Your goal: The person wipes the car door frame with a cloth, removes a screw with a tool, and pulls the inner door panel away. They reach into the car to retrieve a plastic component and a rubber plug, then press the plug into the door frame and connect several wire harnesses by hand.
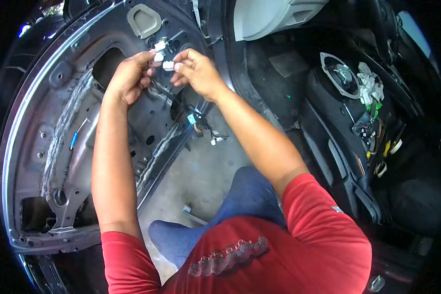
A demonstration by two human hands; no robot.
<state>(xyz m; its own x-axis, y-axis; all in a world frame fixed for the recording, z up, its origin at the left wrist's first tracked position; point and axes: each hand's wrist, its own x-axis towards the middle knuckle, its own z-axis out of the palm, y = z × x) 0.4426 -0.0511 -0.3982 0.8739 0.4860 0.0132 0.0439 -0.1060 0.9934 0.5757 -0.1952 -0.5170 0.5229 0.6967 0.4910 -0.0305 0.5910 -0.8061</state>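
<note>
In front of the stripped car door [78, 166], both my hands work close together on white wire connectors. My left hand [132, 76] is closed, its thumb and fingers pinching a white connector [159, 55]. Just to the right, my right hand [197, 73] pinches another white connector [168, 65] between thumb and fingertips. Dark wires run down from the connectors behind my hands. Lower on the door edge hangs a wiring harness [199, 128] with a blue piece and white plugs at its ends. Above my hands a beige oval cover [144, 21] sits on the door panel.
A blue-handled screwdriver [74, 140] rests on the door at left. On the car seat [323, 139] at right lie a speaker [339, 75], crumpled white gloves or cloth [369, 84] and several tools. A light-coloured trim panel [274, 19] is at the top. Concrete floor [201, 169] shows below.
</note>
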